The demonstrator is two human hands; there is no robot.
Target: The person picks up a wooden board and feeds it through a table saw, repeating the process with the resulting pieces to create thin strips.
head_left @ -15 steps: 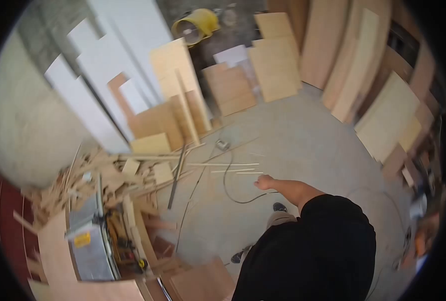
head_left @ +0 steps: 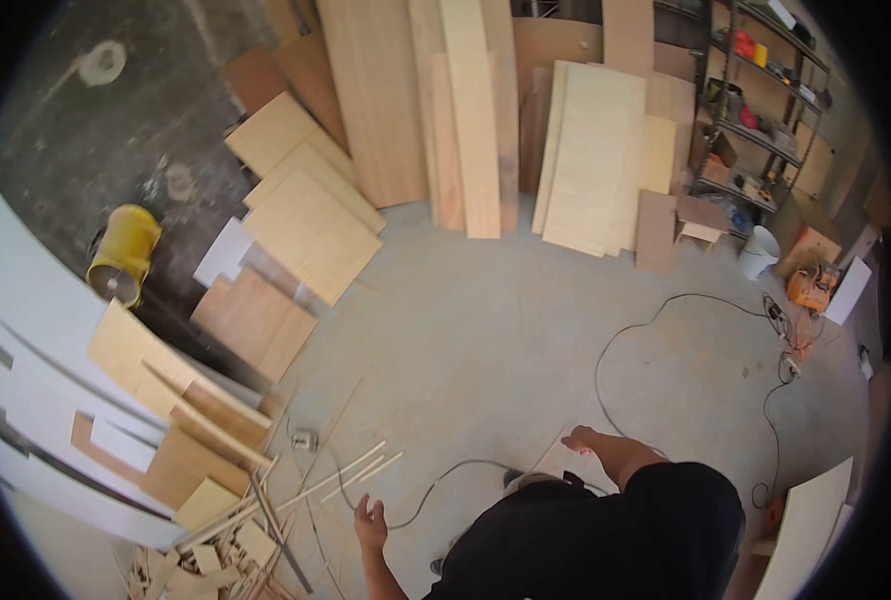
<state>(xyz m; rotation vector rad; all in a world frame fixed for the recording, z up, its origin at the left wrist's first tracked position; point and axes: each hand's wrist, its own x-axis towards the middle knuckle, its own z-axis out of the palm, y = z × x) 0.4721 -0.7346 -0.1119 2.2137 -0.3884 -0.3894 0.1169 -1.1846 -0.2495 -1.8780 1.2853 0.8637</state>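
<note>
My left hand (head_left: 370,522) is low in the view, left of my body, with its fingers apart and nothing in them. It hangs over the floor near thin wood strips (head_left: 350,480) and a black cable (head_left: 435,484). My right hand (head_left: 585,440) is in front of my body, its fingers close together; whether it holds anything is too small to tell. A thin pale line on the floor runs near its fingertips. A small metal box (head_left: 304,440) lies on the floor beyond my left hand.
Wood panels (head_left: 590,160) lean along the far side. A yellow drum fan (head_left: 125,250) stands at left, wood scraps (head_left: 205,570) at lower left. At right are a shelf rack (head_left: 765,100), a white bucket (head_left: 758,252), an orange tool (head_left: 812,287) and a floor cable (head_left: 597,370).
The view has swung to the right, bringing in the shelf rack and bucket and taking the table saw out of sight. My left hand has come into view.
</note>
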